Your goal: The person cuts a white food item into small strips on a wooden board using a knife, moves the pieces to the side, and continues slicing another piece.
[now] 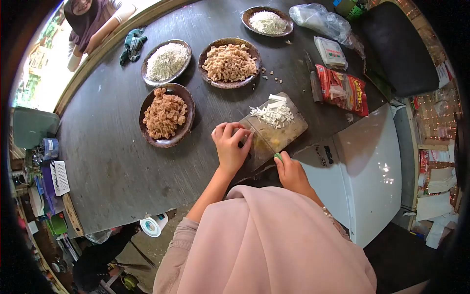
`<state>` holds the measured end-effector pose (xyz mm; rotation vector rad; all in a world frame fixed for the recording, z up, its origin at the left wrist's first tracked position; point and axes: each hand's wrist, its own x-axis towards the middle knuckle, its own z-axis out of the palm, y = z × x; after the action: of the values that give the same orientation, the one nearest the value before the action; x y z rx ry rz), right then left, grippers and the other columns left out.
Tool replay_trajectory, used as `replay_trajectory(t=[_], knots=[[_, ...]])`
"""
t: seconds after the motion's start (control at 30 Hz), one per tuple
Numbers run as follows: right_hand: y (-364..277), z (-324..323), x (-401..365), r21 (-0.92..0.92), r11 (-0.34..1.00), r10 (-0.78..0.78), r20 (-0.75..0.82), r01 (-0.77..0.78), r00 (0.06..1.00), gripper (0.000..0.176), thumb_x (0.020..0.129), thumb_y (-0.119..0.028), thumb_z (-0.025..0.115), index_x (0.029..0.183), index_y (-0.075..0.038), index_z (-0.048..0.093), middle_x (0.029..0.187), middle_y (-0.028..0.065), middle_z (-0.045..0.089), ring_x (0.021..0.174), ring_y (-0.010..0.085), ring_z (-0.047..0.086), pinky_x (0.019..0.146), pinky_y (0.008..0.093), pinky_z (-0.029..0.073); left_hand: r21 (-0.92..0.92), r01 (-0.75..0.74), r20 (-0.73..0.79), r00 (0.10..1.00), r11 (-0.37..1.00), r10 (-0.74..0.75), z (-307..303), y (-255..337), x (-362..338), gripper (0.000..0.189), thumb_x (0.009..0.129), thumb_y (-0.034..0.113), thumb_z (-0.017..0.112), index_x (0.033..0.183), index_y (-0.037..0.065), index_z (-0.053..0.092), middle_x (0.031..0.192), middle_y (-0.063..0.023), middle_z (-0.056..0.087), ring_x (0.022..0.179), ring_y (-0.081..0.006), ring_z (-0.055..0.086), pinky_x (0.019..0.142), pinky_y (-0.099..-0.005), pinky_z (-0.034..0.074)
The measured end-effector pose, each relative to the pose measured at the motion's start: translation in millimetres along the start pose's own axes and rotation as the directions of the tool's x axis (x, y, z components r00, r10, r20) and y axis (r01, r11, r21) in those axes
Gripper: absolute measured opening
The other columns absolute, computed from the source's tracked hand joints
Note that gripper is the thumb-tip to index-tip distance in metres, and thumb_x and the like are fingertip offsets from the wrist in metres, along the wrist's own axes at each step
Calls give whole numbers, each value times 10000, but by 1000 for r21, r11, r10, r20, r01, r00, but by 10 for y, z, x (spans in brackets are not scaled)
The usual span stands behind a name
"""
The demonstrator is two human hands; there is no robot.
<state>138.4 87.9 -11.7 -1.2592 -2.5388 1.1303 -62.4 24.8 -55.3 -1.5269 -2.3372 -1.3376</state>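
Note:
My right hand (292, 173) is closed around the green handle of a knife (278, 156) at the near edge of a worn cutting board (293, 131). The blade appears as a thin line running up and left across the board. My left hand (230, 146) rests at the board's left side, fingers curled and thumb close to them; whatever they pinch is hidden. Chopped white strips (273, 113) lie in a heap on the far part of the board, with a few longer pieces on top. Yellowish stains mark the board's surface.
On the dark table (122, 191) stand a bowl of brown pieces (165, 113), a plate of tan cubes (229, 62) and two plates of white bits (167, 61). A red packet (342, 90) and plastic bag (320, 22) lie right. Another person (93, 24) is beyond the table.

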Motion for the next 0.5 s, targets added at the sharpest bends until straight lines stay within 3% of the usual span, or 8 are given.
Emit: replay_trajectory(t=[0.5], knots=[[-19, 5, 50, -42, 999, 21, 4, -21, 1000, 278, 1052, -295, 507, 990, -25, 484, 732, 292, 640, 740, 532, 617, 634, 612, 453, 5, -4, -2, 1000, 1000, 4, 25, -26, 0, 146, 749, 119, 819, 861, 132, 726, 1048, 13, 656, 1085, -269, 535, 954, -449, 379]])
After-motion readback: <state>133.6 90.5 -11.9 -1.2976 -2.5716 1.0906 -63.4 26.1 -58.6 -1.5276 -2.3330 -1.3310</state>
